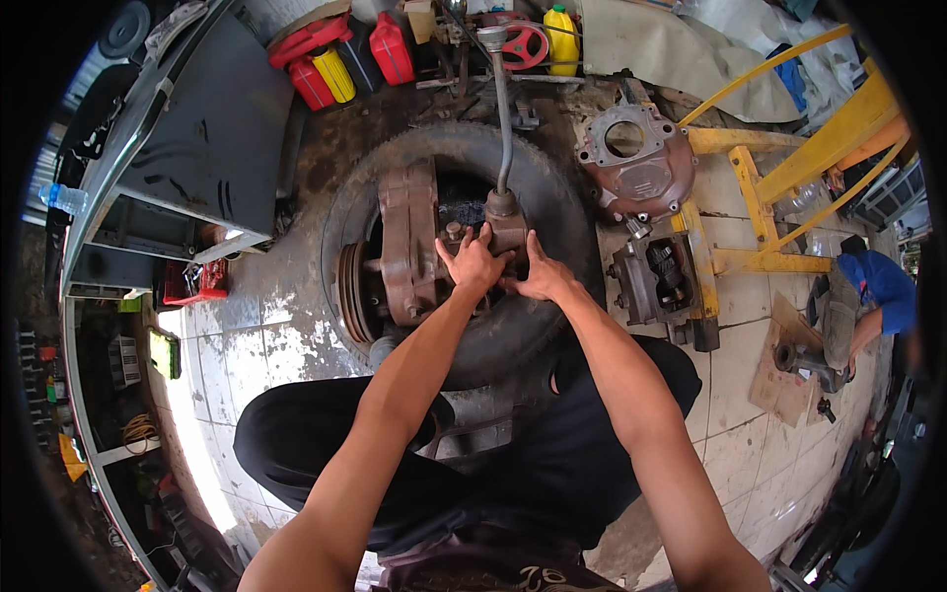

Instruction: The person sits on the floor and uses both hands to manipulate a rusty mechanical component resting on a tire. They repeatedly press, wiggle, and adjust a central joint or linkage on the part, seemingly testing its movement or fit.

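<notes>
A rusty brown gearbox (407, 232) lies inside a large black tyre (552, 178) on the floor in front of me. From its shift housing (509, 235) a long bent gear lever (503, 118) rises, topped by a pale round knob. My left hand (475, 264) rests on the left side of this housing, fingers spread. On the other side is my right hand (543, 279), its index finger stretched along the housing and its lower fingers partly hidden. A grooved pulley (352, 294) sits at the gearbox's left end.
A rusty bell housing (641, 163) and an open grey metal casing (656, 281) lie right of the tyre, beside a yellow steel frame (764, 197). A metal cabinet (202, 148) stands left. Red and yellow jugs (392, 49) line the back. At far right, another person (878, 296) handles a metal part.
</notes>
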Motion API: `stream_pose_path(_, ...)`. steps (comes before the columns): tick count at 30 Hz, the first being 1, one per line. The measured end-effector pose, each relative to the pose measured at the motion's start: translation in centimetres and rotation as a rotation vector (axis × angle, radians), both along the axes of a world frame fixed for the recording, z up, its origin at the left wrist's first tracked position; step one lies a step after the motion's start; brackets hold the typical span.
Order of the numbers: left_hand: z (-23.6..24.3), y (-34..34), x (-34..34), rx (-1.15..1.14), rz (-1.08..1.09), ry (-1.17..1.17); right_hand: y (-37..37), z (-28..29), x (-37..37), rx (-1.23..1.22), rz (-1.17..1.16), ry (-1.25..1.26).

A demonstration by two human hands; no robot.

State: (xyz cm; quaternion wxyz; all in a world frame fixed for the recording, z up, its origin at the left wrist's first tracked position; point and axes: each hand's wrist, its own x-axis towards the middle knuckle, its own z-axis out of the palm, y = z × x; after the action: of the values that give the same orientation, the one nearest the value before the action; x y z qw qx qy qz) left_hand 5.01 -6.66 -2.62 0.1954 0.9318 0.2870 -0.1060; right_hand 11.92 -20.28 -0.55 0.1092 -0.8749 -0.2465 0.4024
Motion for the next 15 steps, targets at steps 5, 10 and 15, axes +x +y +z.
stream_pose_path(5, -0.3, -0.3, 0.8, -0.007, 0.051, -0.08, 0.3, 0.3, 0.8, 0.037, -0.02, -0.031)
stream_pose_path(10, -0.5, 0.1, 0.7, -0.044, 0.031, -0.022, 0.1, -0.3, 0.6, -0.003, -0.021, 0.002)
stream_pose_path(15, -1.0, -1.8, 0.8, 0.069, 0.124, -0.107, 0.0, -0.9, 0.4, 0.068, -0.004, -0.038)
